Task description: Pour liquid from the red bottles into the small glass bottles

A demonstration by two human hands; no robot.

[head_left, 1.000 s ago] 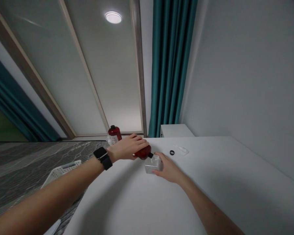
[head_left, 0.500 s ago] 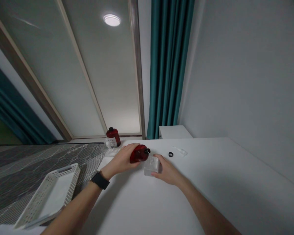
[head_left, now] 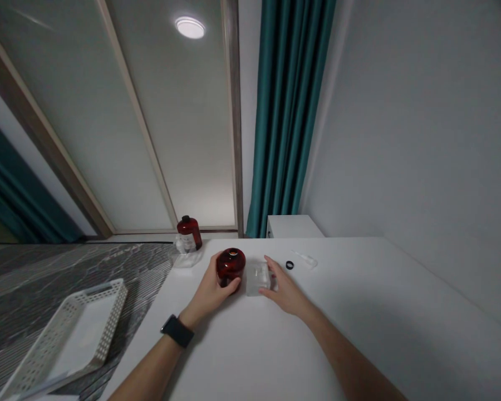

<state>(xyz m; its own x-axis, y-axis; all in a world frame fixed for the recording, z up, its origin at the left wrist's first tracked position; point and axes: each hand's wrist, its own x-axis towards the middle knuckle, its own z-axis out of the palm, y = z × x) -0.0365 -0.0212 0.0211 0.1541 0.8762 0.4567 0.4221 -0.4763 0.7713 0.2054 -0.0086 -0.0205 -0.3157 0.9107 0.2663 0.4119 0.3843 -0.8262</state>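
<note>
So the left hand (head_left: 211, 289) had its fingers curled round a red bottle (head_left: 231, 269), thumb pressed to the near side, the rest mostly hidden on the left and far side. The right hand (head_left: 286, 292) had a clear block-shaped container (head_left: 256, 280) pinched from the right, thumb near, index finger far.

The bottle was a deep, glossy red with rounded shoulders, bright glints, and a small round top with a pale, orangey spot in it. It looked roughly upright, just left of the container, but its base was hidden so I couldn't tell if it touched the surface (head_left: 250, 356). The container was see-through and squarish, with whitish edges; too blurry to make out any contents.

Right of the right hand lay a little black ring (head_left: 289, 265), with a slim clear piece (head_left: 308, 259) just beyond it. Over at the far left corner stood a second red bottle (head_left: 194, 233), black cap and pale label, by some clear items (head_left: 183, 257). Further left and nearer was a white perforated basket (head_left: 116, 312).
</note>
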